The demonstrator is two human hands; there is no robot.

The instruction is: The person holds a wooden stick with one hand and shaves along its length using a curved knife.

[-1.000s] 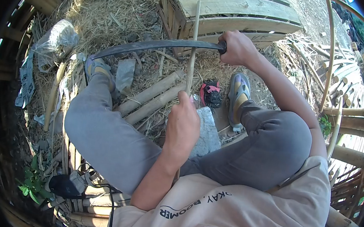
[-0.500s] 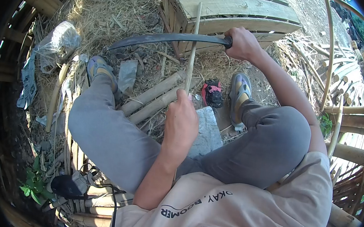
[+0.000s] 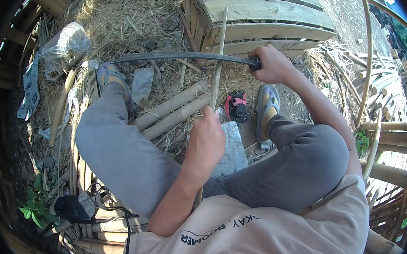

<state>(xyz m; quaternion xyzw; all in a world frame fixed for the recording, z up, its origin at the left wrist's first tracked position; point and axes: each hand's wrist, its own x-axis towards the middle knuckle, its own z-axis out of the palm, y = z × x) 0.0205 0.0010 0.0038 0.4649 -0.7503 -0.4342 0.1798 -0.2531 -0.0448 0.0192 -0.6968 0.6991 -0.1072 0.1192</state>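
My left hand is closed round a thin, pale bamboo strip that stands up from my fist, its lower end running back towards my lap. My right hand grips the dark handle of a machete. Its long, slightly curved blade points left, crossing the strip above my left fist and appearing to touch it. The blade's tip reaches the area of my left shoe. A pale stone slab lies between my legs, partly hidden by my left hand.
A slatted wooden crate stands just ahead. Two bamboo poles and a red-and-black object lie between my feet. Straw covers the ground, with a clear plastic bag at left. Cut bamboo is piled at right.
My right hand and the machete have come lower, towards me, so the blade crosses the bamboo strip closer to my left fist. My left hand has shifted slightly down and right.
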